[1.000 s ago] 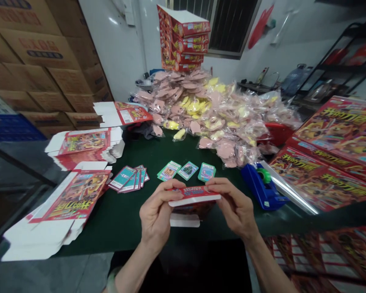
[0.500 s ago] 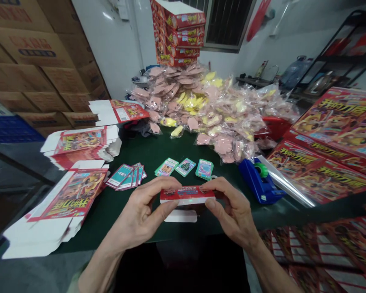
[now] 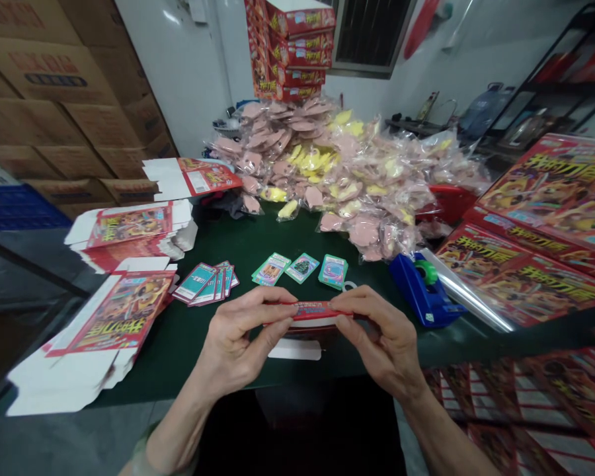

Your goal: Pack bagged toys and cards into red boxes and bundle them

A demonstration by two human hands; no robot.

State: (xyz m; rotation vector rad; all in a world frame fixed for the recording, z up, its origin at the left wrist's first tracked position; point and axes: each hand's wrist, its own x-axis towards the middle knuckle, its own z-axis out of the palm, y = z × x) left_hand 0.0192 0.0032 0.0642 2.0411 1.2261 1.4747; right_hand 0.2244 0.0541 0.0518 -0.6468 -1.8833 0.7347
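At a green-topped table [image 3: 213,357], past a heap of bagged pink and yellow pieces [image 3: 327,172] and a blue tape dispenser [image 3: 420,291], a left hand [image 3: 242,337] and right hand [image 3: 381,340] pinch the ends of a red cardboard box [image 3: 317,312] over the near edge: light, stiff, crushable card, safest held at those ends.

head-worn view, facing forward and down
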